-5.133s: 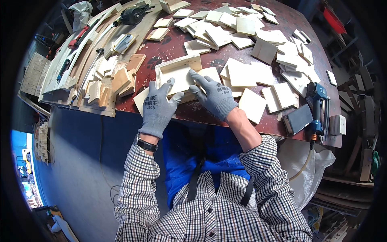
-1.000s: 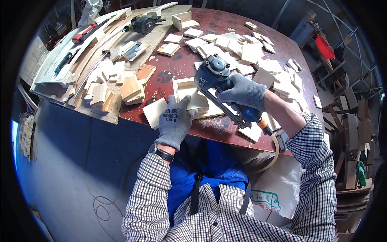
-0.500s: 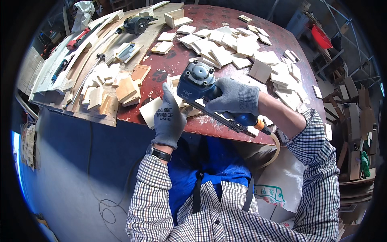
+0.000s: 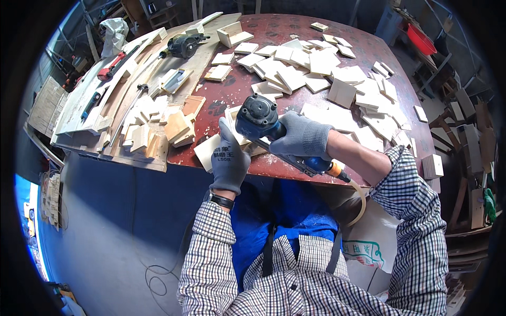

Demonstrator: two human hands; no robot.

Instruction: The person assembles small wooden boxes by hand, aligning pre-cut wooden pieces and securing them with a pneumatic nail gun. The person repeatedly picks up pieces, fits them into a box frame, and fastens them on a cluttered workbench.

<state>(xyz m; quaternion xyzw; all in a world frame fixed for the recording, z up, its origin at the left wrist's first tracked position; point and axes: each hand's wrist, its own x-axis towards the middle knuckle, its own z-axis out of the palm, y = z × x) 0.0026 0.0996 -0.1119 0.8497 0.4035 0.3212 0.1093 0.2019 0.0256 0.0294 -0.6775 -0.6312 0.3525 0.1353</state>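
My right hand [image 4: 301, 136], in a grey glove, is wrapped round the grip of a dark blue air nail gun [image 4: 257, 117]. Its head is over a small pale wooden assembly [image 4: 231, 112] at the table's near edge; the contact point is hidden beneath the gun. A translucent air hose [image 4: 362, 203] curves down from an orange fitting [image 4: 334, 169] at the handle's end. My left hand [image 4: 230, 162], gloved too, grips the assembly from its left side, fingers pointing away from me. A flat pale board [image 4: 207, 151] shows beside that hand.
Loose wooden squares [image 4: 321, 62] are heaped across the red table [image 4: 274, 23]. Left, a plank surface [image 4: 113, 152] carries offcuts, a black power tool [image 4: 184, 45], a red-handled tool [image 4: 112, 66] and a hammer [image 4: 141, 88]. Stacked scrap wood [image 4: 477, 137] stands right of the table.
The view has swung slightly left, so the table contents appear farther right. The nail gun has come a little toward me, still in my right hand; my left hand keeps its hold.
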